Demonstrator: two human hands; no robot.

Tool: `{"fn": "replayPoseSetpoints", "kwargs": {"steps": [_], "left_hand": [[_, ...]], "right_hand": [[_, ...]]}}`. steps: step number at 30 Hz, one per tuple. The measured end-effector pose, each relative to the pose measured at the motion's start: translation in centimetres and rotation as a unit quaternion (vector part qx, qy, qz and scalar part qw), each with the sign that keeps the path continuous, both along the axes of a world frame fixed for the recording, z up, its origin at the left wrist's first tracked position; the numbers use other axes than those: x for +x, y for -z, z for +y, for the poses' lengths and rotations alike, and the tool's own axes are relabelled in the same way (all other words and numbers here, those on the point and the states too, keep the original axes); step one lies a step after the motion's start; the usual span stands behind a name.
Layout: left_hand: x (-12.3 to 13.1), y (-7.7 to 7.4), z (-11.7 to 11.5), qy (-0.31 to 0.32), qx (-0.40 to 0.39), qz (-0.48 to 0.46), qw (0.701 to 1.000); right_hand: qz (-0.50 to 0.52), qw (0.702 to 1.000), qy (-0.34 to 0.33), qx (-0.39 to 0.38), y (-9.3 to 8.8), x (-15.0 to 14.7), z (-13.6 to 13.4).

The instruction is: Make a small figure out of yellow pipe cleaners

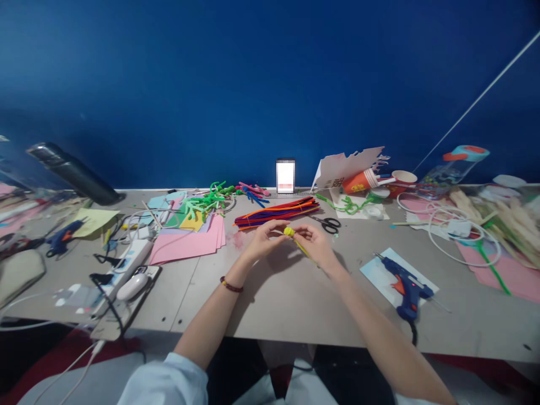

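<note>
Over the middle of the table, my left hand [266, 241] and my right hand [317, 245] meet at a small yellow pipe cleaner [289, 231]. Its upper part is wound into a tight bundle, and a straight yellow tail slants down below my right fingers. A pale thin end shows by my left fingertips; what it is, I cannot make out. Both hands pinch the piece between thumb and fingers. Just beyond them lies a bundle of red, orange and purple pipe cleaners [274, 215], with black scissors [329, 225] to its right.
A blue glue gun [411, 287] rests on light paper at right. Pink sheets [189, 242], green pipe-cleaner pieces [206, 202] and a power strip [126, 270] are at left. A phone [286, 176] stands against the blue wall, with paper cups [360, 181] to its right.
</note>
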State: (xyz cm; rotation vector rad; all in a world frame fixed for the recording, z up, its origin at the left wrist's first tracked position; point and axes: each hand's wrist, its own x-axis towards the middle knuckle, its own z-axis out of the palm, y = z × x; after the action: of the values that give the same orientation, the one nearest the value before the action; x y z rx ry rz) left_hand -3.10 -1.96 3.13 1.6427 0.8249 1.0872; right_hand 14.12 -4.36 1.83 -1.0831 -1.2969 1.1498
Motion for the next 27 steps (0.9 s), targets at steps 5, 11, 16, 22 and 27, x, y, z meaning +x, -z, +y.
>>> {"fn": "replayPoseSetpoints", "kwargs": {"steps": [5,11,16,22,27], "left_hand": [[0.0,-0.2,0.0,-0.033,-0.022,-0.039,0.998],[0.2,0.0,0.0,-0.023,-0.063,-0.057,0.996],[0.3,0.0,-0.1,0.003,-0.092,-0.1,0.991],[0.6,0.0,-0.4,0.068,-0.125,-0.098,0.985],[0.6,0.0,-0.2,0.029,-0.112,-0.11,0.987]], "right_hand": [[0.095,0.99,-0.025,-0.103,-0.8,-0.2,-0.5],[0.171,0.969,-0.049,-0.174,-0.2,-0.1,-0.1],[0.21,0.954,-0.062,-0.205,0.1,0.1,0.3],[0.242,0.941,-0.065,-0.227,0.2,0.1,0.3],[0.217,0.942,-0.099,-0.236,-0.4,0.1,-0.1]]}}
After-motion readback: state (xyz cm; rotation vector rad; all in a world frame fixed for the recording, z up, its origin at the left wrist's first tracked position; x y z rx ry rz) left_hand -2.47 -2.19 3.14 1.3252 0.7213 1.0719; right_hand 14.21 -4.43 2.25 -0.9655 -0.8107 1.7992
